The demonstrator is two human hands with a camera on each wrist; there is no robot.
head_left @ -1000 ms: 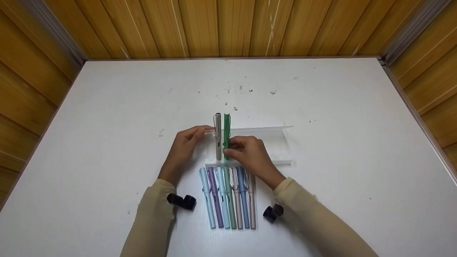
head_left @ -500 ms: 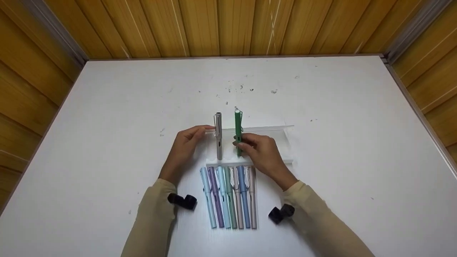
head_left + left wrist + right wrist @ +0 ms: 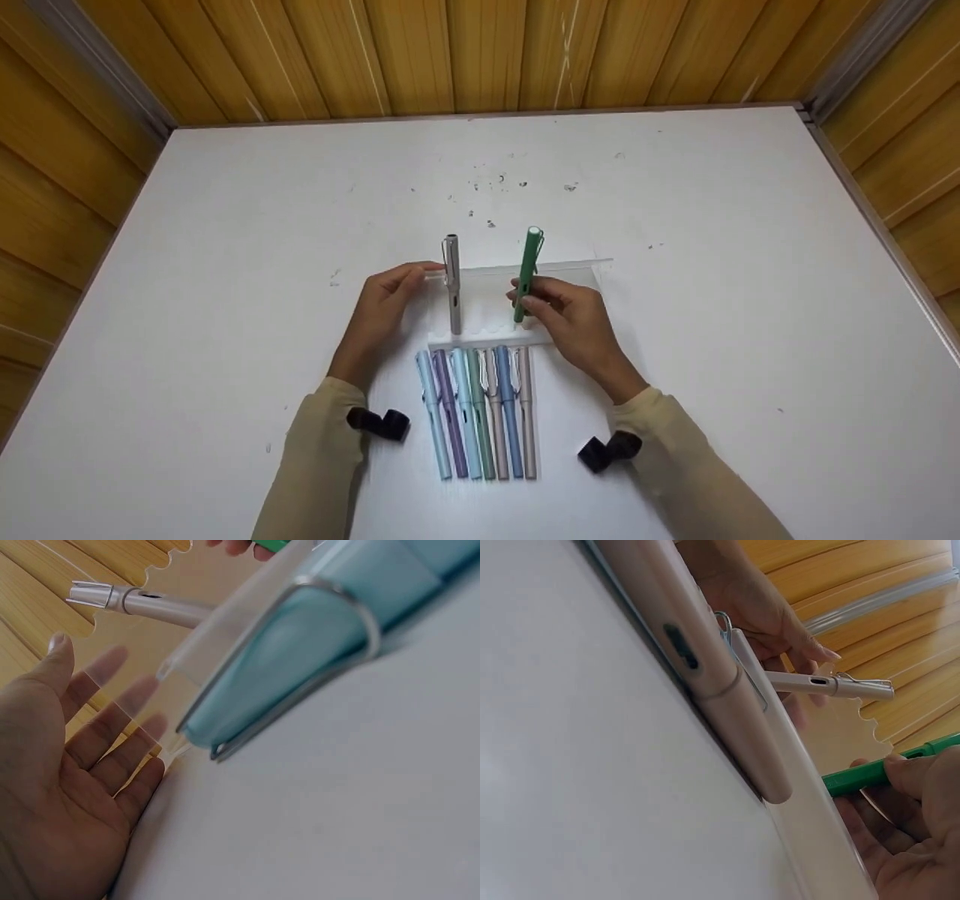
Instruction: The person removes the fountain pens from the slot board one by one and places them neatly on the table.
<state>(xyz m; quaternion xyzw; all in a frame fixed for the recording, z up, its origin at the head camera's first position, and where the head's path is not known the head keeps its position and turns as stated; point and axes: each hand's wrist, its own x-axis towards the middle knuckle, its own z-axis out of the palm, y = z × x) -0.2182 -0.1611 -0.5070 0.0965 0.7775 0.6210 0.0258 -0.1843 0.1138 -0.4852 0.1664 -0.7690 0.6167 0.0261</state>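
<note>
In the head view, my right hand [image 3: 577,319] pinches a green pen [image 3: 531,255] between thumb and fingers, holding it nearly upright with a slight tilt over a clear acrylic pen stand [image 3: 484,296]. A silver-grey pen [image 3: 453,289] stands in the left part of that stand, clip up. My left hand [image 3: 384,307] is at the stand's left end. The left wrist view shows its fingers [image 3: 112,731] fairly straight, partly behind the clear panel [image 3: 169,637]. The right wrist view shows the green pen [image 3: 862,776] in front of the scalloped panel.
Several capped pens [image 3: 480,420] in light blue, purple, green, blue and beige lie side by side in front of the stand. White tabletop [image 3: 720,300] surrounds everything, with small dark marks farther back. Wood-look panels [image 3: 480,60] stand behind the table.
My right hand has moved right along the stand with the green pen, away from the silver-grey pen, and the pen has tilted slightly. The left hand has stayed at the stand's left end.
</note>
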